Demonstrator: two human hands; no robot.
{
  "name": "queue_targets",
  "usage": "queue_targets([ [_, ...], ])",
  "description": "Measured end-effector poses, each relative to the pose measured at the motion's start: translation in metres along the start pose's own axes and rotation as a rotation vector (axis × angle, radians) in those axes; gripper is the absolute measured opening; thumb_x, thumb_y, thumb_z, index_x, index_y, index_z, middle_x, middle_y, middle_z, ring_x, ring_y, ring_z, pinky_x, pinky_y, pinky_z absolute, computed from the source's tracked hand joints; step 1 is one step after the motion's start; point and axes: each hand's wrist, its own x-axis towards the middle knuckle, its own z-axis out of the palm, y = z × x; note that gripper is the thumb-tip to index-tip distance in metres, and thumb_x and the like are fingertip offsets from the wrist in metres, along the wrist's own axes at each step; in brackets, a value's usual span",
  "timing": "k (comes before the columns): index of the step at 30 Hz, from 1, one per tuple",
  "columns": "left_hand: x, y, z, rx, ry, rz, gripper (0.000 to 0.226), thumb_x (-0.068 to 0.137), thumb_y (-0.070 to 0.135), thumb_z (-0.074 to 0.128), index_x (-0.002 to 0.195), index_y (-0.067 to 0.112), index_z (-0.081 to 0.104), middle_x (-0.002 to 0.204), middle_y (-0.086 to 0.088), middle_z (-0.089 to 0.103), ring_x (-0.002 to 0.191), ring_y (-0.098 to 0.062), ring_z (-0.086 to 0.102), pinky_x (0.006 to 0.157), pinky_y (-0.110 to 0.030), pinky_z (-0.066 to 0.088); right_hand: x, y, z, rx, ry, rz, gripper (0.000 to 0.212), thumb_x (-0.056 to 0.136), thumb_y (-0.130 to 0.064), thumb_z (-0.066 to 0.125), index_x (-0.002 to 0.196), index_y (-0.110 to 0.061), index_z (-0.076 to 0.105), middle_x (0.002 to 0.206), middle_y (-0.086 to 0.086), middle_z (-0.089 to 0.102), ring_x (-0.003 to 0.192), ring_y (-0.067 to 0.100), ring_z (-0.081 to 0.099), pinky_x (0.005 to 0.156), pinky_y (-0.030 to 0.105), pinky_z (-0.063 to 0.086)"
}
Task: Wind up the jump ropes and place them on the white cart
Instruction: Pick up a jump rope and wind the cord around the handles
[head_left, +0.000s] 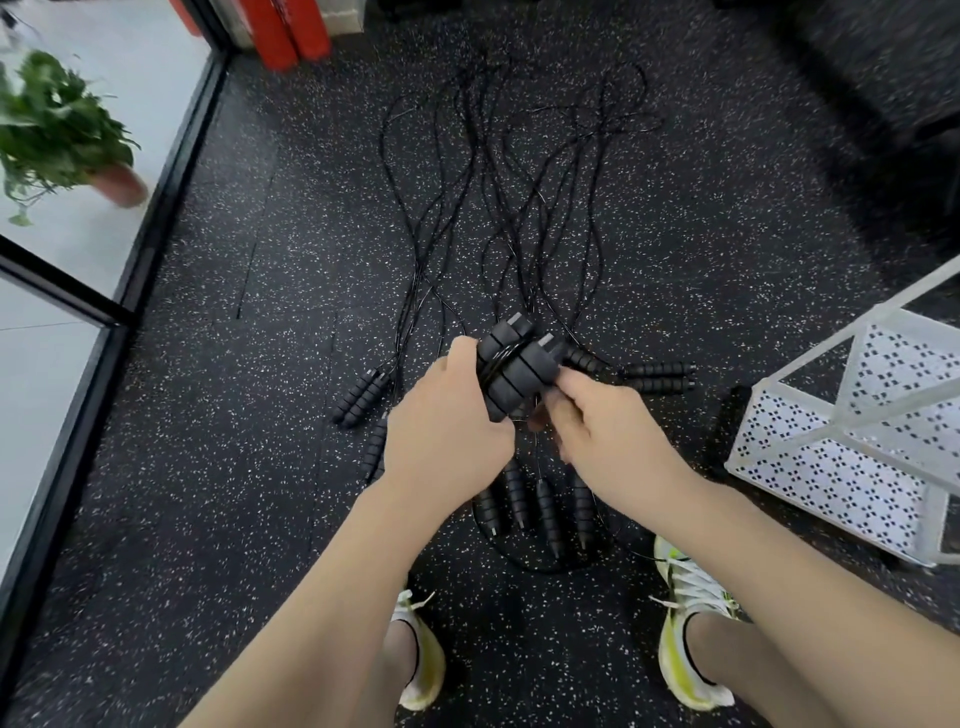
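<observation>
Two hands (519, 421) grip handles (511, 366) — black, cord-wrapped

Handles (511, 371) held above ropes (498, 171) spread on floor (260, 260); cart (857, 441) at right, plant (57, 124) far left.

White cart (852, 441) cut off by right edge; potted plant (57, 130) blurred; right hand (597, 431) fingertips hidden behind held handles (511, 369).
</observation>
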Motion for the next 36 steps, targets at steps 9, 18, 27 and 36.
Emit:
queue_targets([
  [9,0.003,-0.012,0.012,0.416,0.032,0.003,0.047,0.086,0.029,0.069,0.119,0.021,0.036,0.113,-0.003,0.056,0.104,-0.03,0.059,0.074,-0.037,0.036,-0.011,-0.018,-0.01,-0.468,-0.203,-0.058,0.017,0.105,-0.026,0.046,0.111,-0.015,0.057,0.087,0.004,0.064,0.068,0.019,0.059,0.064,0.039,0.052],
  [18,0.0,-0.006,0.021,0.584,0.021,0.375,0.054,0.089,0.031,0.065,0.134,0.029,0.034,0.115,0.004,0.057,0.108,-0.023,0.057,0.076,-0.037,0.03,0.004,-0.014,-0.054,-0.358,-0.189,-0.126,0.008,0.089,-0.042,0.072,0.093,-0.035,0.069,0.071,-0.017,0.064,0.064,0.0,0.055,0.069,0.032,0.049],
  [27,0.003,-0.006,0.029,0.463,0.038,0.61,0.059,0.068,0.027,0.078,0.122,0.028,0.052,0.092,0.007,0.057,0.086,-0.023,0.059,0.071,-0.036,0.038,0.017,0.009,-0.085,0.021,-0.117,-0.09,0.01,0.074,-0.021,0.087,0.08,-0.027,0.082,0.083,-0.017,0.073,0.084,0.0,0.066,0.078,0.01,0.044],
  [36,0.004,-0.012,0.025,0.339,0.086,0.688,0.06,0.065,0.02,0.071,0.123,0.026,0.055,0.092,0.006,0.06,0.084,-0.025,0.058,0.07,-0.039,0.046,0.023,0.025,-0.081,0.237,-0.227,-0.028,0.006,0.086,-0.022,0.075,0.087,-0.022,0.081,0.086,-0.007,0.078,0.083,0.002,0.069,0.079,0.012,0.048],
])
